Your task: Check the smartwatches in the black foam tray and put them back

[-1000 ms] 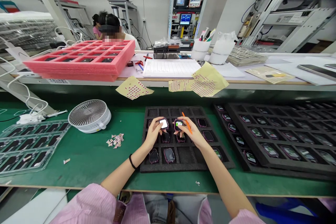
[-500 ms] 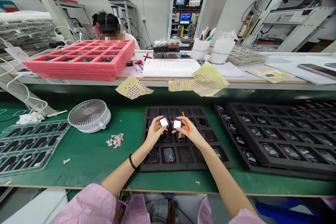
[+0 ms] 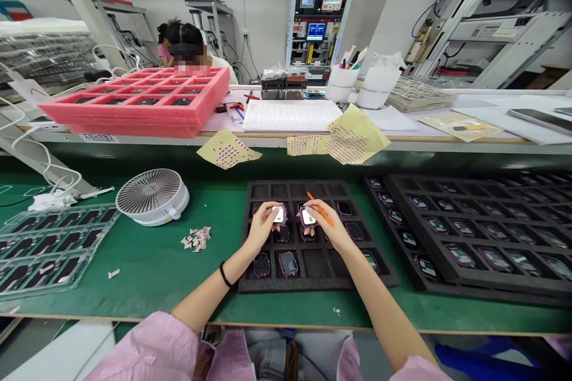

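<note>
Pink striped sleeves [image 3: 149, 348], black wristband [image 3: 224, 274]

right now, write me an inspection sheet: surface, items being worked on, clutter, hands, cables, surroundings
Surface: green worktop, raised shelf behind
Items: left watch-like unit and right watch-like unit, screens lit, over black foam tray
Clutter: small scraps beside white fan
Hands: left hand holds the left unit; right hand holds the right unit plus orange tool
Cables: white cables bunched at left
Surroundings: pink foam tray on the shelf, seated person beyond
</note>
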### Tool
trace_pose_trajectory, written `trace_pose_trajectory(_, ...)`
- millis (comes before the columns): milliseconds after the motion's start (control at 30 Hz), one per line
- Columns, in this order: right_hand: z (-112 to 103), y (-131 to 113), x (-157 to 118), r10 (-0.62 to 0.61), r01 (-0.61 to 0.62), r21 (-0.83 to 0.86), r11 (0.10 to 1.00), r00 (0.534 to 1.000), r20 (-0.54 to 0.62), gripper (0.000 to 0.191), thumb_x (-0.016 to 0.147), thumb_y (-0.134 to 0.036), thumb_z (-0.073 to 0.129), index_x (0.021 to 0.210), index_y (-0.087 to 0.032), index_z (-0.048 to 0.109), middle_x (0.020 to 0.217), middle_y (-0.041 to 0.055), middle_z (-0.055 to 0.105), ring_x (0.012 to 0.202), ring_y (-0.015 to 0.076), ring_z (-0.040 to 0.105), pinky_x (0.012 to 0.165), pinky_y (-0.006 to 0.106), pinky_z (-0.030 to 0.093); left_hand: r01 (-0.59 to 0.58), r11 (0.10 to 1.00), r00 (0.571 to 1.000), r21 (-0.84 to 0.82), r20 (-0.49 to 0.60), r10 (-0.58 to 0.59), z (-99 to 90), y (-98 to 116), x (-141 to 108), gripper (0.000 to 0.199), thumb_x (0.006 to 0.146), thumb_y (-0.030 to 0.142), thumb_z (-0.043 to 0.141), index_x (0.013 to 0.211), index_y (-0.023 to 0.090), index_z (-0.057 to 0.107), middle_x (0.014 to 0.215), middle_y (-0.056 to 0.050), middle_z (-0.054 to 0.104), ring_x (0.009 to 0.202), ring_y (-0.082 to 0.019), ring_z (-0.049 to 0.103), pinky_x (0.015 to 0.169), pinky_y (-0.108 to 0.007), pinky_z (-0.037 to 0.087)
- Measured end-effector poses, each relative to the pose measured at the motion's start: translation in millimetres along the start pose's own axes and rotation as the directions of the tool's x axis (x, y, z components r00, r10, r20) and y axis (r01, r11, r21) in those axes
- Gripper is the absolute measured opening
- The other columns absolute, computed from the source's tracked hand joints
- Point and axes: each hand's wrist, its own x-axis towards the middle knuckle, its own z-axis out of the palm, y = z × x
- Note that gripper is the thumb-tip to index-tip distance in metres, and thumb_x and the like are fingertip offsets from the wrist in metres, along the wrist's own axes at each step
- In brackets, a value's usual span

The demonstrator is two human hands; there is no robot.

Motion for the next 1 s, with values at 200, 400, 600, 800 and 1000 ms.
trace_pose_trajectory(200,0.3,-1.1,0.3,-0.001,0.001,-0.010,1.000,1.000,-0.023,0.022,0.082,-0.043,0.061,0.089,-0.023,0.054,0.065,-0.0021,0.061,0.042,0.0124,0.057,0.037,0.024,0.040,0.038,0.999,0.999,0.005,0.002,-0.038,1.2,0.1,0.1,0.036,0.072,0.050,0.067,0.084,0.018,0.057,0.059,0.002,0.059,0.047,-0.009,0.051,0.039,-0.018,0.032)
trace_pose_trajectory(400,1.1,-2.0,0.3,0.005,-0.005,0.013,1.000,1.000,-0.004,0.023,0.082,-0.042,0.060,0.095,-0.024,0.052,0.085,0.0022,0.066,0.050,0.0138,0.063,0.039,0.024,0.043,0.027,1.000,0.999,-0.004,0.031,-0.027,0.1,-1.9,-0.1,0.033,0.076,0.049,0.063,0.089,0.018,0.057,0.061,0.001,0.060,0.047,-0.010,0.051,0.042,-0.020,0.035)
trace_pose_trajectory(600,-0.2,3.0,2.6,0.018,-0.022,0.050,0.999,0.997,0.070,0.035,0.076,-0.038,0.067,0.103,-0.024,0.049,0.102,0.0054,0.064,0.061,0.0157,0.067,0.041,0.023,0.046,-0.026,1.000,0.997,-0.004,0.069,0.027,-0.3,-5.4,0.9,0.033,0.078,0.041,0.063,0.101,0.018,0.056,0.077,-0.002,0.063,0.055,-0.010,0.057,0.049,-0.021,0.039)
trace_pose_trajectory(800,-1.9,6.2,3.1,0.008,-0.011,0.053,0.999,0.998,0.057,0.032,0.079,-0.037,0.065,0.104,-0.023,0.050,0.100,0.0046,0.063,0.062,0.0146,0.068,0.042,0.021,0.047,-0.074,0.997,0.989,-0.008,0.126,0.075,0.4,-13.0,1.8,0.047,0.075,0.033,0.069,0.115,0.019,0.050,0.101,-0.008,0.062,0.072,-0.013,0.062,0.055,-0.020,0.042)
trace_pose_trajectory(1000,-1.0,2.6,0.8,0.006,-0.008,0.060,0.998,1.000,0.026,0.023,0.085,-0.037,0.058,0.101,-0.023,0.053,0.094,0.0030,0.065,0.060,0.0142,0.067,0.044,0.023,0.049,-0.065,0.998,0.986,-0.011,0.151,0.066,-1.4,-11.4,1.2,0.050,0.078,0.031,0.064,0.124,0.019,0.048,0.104,-0.009,0.063,0.079,-0.016,0.062,0.059,-0.022,0.044)
